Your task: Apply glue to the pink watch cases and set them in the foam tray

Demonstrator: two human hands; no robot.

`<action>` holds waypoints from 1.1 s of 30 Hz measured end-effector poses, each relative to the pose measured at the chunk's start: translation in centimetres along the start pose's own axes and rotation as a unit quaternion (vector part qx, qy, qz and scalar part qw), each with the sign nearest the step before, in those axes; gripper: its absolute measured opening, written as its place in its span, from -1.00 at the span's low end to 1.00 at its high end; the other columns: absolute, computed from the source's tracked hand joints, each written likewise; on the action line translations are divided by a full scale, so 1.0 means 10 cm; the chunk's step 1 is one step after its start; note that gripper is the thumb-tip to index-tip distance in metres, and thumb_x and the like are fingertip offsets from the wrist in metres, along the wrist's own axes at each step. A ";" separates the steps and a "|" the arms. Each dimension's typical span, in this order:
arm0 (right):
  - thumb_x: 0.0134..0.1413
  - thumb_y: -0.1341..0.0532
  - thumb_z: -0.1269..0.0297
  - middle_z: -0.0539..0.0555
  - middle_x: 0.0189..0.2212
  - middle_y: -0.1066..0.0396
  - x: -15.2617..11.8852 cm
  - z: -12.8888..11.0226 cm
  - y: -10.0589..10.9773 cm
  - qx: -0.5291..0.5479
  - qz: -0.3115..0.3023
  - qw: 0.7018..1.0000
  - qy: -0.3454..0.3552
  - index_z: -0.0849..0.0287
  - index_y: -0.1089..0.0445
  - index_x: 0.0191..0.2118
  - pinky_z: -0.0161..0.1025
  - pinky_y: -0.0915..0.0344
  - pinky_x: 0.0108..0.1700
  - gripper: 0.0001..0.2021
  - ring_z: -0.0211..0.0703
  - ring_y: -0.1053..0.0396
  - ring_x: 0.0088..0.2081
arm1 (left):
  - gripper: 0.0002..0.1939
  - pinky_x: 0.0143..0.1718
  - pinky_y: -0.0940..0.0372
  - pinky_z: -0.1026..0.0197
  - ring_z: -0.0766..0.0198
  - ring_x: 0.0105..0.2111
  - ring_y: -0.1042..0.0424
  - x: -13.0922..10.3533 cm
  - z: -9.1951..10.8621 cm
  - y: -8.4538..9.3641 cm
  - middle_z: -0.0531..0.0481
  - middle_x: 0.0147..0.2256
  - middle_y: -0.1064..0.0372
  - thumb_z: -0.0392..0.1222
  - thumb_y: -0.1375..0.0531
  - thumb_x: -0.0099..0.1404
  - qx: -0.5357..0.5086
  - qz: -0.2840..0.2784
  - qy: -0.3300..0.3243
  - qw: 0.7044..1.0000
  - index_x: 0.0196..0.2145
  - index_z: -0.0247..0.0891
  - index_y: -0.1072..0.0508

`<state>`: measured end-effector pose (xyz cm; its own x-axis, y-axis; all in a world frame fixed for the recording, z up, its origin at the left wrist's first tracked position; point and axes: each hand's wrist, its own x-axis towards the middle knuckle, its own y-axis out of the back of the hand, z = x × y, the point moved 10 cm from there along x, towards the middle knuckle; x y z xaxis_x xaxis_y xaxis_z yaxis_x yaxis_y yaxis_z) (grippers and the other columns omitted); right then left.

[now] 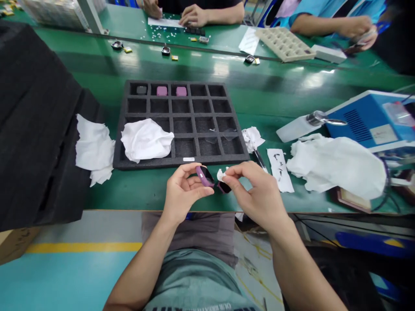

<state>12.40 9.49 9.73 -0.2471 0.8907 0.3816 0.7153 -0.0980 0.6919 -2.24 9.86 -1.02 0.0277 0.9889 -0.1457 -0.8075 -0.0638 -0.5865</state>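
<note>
My left hand (pixel 185 186) grips a purple watch case (pixel 204 176) with a dark screen, tilted between thumb and fingers. Beside it, my right hand (pixel 251 188) pinches a small crumpled piece of white tissue (pixel 221 174). Just under the right fingertips lies a second purple-edged piece with a dark face (pixel 224 186), partly hidden. Beyond both hands is a black foam tray (pixel 181 163) with square compartments. Two pink-purple cases (pixel 162 90) and one dark case (pixel 142 90) sit in its far row. A white cloth (pixel 146 140) covers part of the tray's near left.
A white bottle with a metal top (pixel 296 128), a blue machine (pixel 365 121) and a large white cloth (pixel 339 166) are at the right. Black foam blocks (pixel 35 129) are stacked at the left. Co-workers' hands (pixel 193 16) are across the green bench (pixel 259 88).
</note>
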 end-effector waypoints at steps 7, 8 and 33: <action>0.32 -0.21 0.38 0.04 -0.36 -0.52 0.03 -0.16 -0.20 0.032 -0.024 0.998 0.050 0.06 -0.41 -0.28 -0.08 -0.32 -0.24 -0.89 -0.09 -0.38 -0.31 | -0.37 -0.15 -0.46 0.24 0.28 -0.24 -0.59 0.02 0.07 0.05 0.01 -0.12 -0.59 -0.24 -0.62 -0.14 0.015 0.011 -0.010 1.000 -0.11 -0.16 -0.51; 0.31 -0.22 0.37 0.04 -0.38 -0.51 0.01 -0.08 -0.19 0.014 -0.025 0.999 0.037 0.07 -0.41 -0.30 -0.08 -0.31 -0.24 -0.88 -0.08 -0.38 -0.32 | -0.38 -0.15 -0.47 0.23 0.26 -0.23 -0.60 0.02 0.07 0.06 -0.01 -0.11 -0.60 -0.21 -0.63 -0.13 0.008 0.010 -0.001 1.000 -0.12 -0.16 -0.50; 0.01 -0.39 0.33 0.16 -0.43 -0.59 1.11 2.36 1.98 -0.299 0.029 0.906 -0.298 0.18 -0.60 -0.41 -0.16 -0.24 -0.30 -0.95 -0.05 -0.45 -0.39 | -0.40 -0.08 -0.54 0.23 0.21 -0.13 -0.66 0.03 0.07 -0.03 -0.11 -0.08 -0.66 -0.25 -0.53 0.08 0.076 -0.008 0.023 0.997 0.04 -0.22 -0.44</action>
<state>39.24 27.95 13.24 0.3034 0.9407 0.1520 0.1891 -0.2158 0.9579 -2.36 10.25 -0.34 0.0658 0.9824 -0.1749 -0.8865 -0.0229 -0.4622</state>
